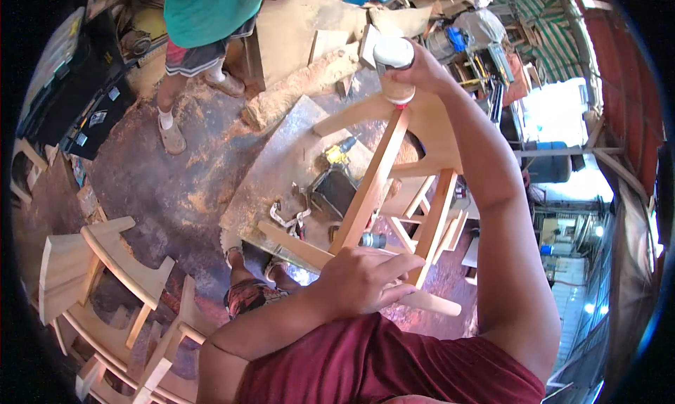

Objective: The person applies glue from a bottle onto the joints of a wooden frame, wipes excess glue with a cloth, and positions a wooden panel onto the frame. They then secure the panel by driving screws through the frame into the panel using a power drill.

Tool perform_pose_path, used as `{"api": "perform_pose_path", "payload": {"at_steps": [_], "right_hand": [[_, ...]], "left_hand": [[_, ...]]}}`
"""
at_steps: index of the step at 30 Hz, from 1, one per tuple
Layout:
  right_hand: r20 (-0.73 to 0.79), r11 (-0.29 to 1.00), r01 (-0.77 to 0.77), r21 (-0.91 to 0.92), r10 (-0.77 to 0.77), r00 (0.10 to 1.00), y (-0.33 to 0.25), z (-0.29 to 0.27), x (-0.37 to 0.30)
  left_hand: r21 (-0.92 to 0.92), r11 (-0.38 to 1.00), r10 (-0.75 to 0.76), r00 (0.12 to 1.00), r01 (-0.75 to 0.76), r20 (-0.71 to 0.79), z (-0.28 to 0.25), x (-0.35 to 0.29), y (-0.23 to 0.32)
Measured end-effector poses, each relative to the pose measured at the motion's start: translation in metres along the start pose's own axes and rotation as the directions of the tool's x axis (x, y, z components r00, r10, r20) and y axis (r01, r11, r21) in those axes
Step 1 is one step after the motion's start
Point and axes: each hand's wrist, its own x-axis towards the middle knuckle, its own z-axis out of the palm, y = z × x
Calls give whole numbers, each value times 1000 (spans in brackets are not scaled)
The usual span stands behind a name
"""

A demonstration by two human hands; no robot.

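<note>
An upturned squeeze bottle (394, 55) with a white end and a pale lower part is in my right hand (426, 72). Its red nozzle touches or nearly touches the far end of a wooden post on a chair frame (376, 175). The frame, of light bare wood, stands in front of me with a curved panel (437, 133) at its far side. My left hand (367, 280) lies over the near rail (429, 303), where the post meets it. Its fingers are partly bent around the wood, with the index finger reaching to the right.
Behind the frame, a low board (271, 172) carries a yellow drill (340, 151), clamps (290, 217) and a black container (335, 191). More wooden chair frames (126, 263) stand at lower left. A person in a green shirt (211, 14) stands far left, near a rough log (302, 87).
</note>
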Motion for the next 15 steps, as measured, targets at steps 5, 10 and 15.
{"api": "perform_pose_path", "payload": {"at_steps": [5,10,15], "right_hand": [[22,998,0,-62,1,1000,-12,-3,0],[37,995,46,86,-49,998,-7,-5,-6],[48,991,-73,112,68,997,-34,5,-21]], "left_hand": [[-46,988,-144,987,147,76,-3,-4,7],[-69,988,-135,989,140,64,1,-1,5],[-56,990,-128,991,130,35,1,-2,4]]}}
